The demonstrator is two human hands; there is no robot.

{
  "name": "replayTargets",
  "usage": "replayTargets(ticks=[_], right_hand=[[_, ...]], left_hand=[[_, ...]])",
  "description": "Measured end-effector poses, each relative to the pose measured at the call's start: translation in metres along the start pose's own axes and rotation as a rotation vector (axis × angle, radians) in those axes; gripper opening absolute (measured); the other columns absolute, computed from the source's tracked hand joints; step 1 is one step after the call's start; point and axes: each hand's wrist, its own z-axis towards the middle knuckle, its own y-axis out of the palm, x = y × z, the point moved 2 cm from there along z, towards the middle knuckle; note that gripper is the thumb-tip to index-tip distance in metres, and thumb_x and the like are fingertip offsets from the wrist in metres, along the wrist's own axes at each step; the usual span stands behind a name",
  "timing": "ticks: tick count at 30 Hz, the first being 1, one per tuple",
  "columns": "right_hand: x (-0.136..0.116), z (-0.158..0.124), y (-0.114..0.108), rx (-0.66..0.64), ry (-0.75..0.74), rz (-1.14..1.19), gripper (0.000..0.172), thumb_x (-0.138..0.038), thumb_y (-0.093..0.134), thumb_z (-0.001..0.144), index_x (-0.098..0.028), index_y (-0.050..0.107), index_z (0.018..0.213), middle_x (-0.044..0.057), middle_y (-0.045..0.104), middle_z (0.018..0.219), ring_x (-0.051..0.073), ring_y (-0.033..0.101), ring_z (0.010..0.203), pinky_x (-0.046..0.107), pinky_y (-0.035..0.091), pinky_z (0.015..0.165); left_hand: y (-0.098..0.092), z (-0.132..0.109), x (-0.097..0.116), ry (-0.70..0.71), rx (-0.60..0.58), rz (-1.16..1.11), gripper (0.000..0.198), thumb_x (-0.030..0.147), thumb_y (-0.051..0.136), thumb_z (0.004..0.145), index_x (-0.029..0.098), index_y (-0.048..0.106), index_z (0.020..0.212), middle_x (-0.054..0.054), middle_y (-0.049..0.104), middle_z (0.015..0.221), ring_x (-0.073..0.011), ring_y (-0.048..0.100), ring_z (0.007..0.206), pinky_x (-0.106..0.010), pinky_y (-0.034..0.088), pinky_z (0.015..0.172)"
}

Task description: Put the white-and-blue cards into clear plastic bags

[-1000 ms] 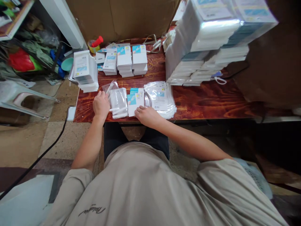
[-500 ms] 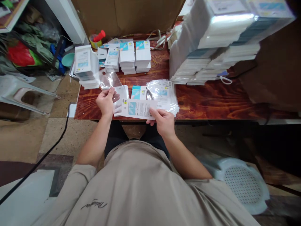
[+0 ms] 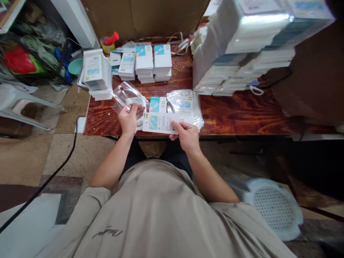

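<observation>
My left hand pinches a clear plastic sleeve that slants up and to the left above the table's front edge. My right hand grips a white printed card by its right end and holds it flat, with its left end close to my left hand. Just behind the card, a short stack of cards with blue tops lies on the wooden table. To the right of that stack sits a pile of bagged cards.
White card stacks stand at the back, a wrapped bundle at the left corner, and a tall heap of wrapped packs at the right. A cardboard box backs the table. A stool is on the floor at right.
Both hands left the table: the left lifted a clear sleeve, the right picked a card off the stack. Since then the two hands have drawn closer together.
</observation>
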Motion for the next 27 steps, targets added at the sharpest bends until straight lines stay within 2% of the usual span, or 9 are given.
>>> replayTargets(ticks=[5, 8, 10, 14, 20, 23, 27], right_hand=[[0.0, 0.005, -0.002, 0.053, -0.024, 0.025, 0.045, -0.059, 0.086, 0.073, -0.015, 0.074, 0.072, 0.0, 0.065, 0.051, 0.014, 0.063, 0.041, 0.022, 0.055, 0.039], [0.007, 0.009, 0.008, 0.111, -0.044, 0.122, 0.044, -0.059, 0.086, 0.072, -0.016, 0.075, 0.076, -0.002, 0.066, 0.055, 0.015, 0.065, 0.044, 0.026, 0.059, 0.042], [0.012, 0.011, 0.017, 0.1, -0.044, 0.174, 0.044, -0.059, 0.084, 0.074, -0.017, 0.075, 0.081, -0.002, 0.069, 0.061, 0.016, 0.067, 0.047, 0.028, 0.063, 0.046], [0.016, 0.007, 0.028, 0.029, -0.03, 0.215, 0.047, -0.064, 0.08, 0.077, -0.017, 0.074, 0.086, 0.0, 0.073, 0.072, 0.019, 0.073, 0.056, 0.033, 0.067, 0.055], [0.011, 0.0, 0.038, 0.093, -0.069, 0.185, 0.045, -0.063, 0.077, 0.08, -0.019, 0.075, 0.089, 0.001, 0.074, 0.072, 0.021, 0.073, 0.059, 0.035, 0.067, 0.058], [0.006, -0.001, 0.045, -0.022, -0.026, 0.115, 0.048, -0.066, 0.077, 0.08, -0.018, 0.075, 0.086, 0.002, 0.075, 0.071, 0.02, 0.072, 0.058, 0.033, 0.064, 0.055], [-0.007, -0.004, 0.048, -0.174, -0.053, -0.079, 0.052, -0.064, 0.076, 0.083, -0.017, 0.067, 0.062, 0.001, 0.066, 0.055, 0.011, 0.06, 0.046, 0.022, 0.051, 0.047]], left_hand=[[0.003, -0.004, -0.001, -0.024, 0.013, -0.024, 0.032, 0.035, 0.087, 0.081, 0.02, 0.061, 0.09, -0.002, 0.075, 0.079, -0.0176, 0.077, 0.073, -0.03, 0.063, 0.071], [0.006, -0.008, -0.007, -0.024, -0.011, -0.008, 0.032, 0.039, 0.087, 0.08, 0.021, 0.063, 0.092, -0.002, 0.076, 0.08, -0.0158, 0.075, 0.071, -0.029, 0.062, 0.069], [0.006, -0.011, -0.007, 0.014, -0.017, -0.003, 0.033, 0.039, 0.088, 0.078, 0.02, 0.064, 0.091, -0.002, 0.075, 0.079, -0.0146, 0.074, 0.069, -0.027, 0.06, 0.068], [0.003, -0.016, 0.004, 0.065, -0.011, -0.017, 0.04, 0.041, 0.092, 0.07, 0.019, 0.065, 0.089, -0.001, 0.075, 0.079, -0.014, 0.073, 0.067, -0.026, 0.059, 0.065], [0.001, -0.031, 0.019, -0.02, -0.038, 0.042, 0.049, 0.049, 0.093, 0.066, 0.019, 0.064, 0.092, -0.003, 0.077, 0.084, -0.0168, 0.074, 0.067, -0.028, 0.06, 0.062], [-0.001, -0.033, 0.023, -0.028, -0.032, 0.001, 0.052, 0.049, 0.095, 0.062, 0.019, 0.063, 0.09, -0.003, 0.078, 0.085, -0.0175, 0.075, 0.068, -0.03, 0.062, 0.066], [-0.001, -0.034, 0.029, -0.042, -0.084, -0.032, 0.052, 0.043, 0.099, 0.057, 0.018, 0.067, 0.088, -0.005, 0.08, 0.087, -0.0217, 0.078, 0.079, -0.035, 0.065, 0.074]])
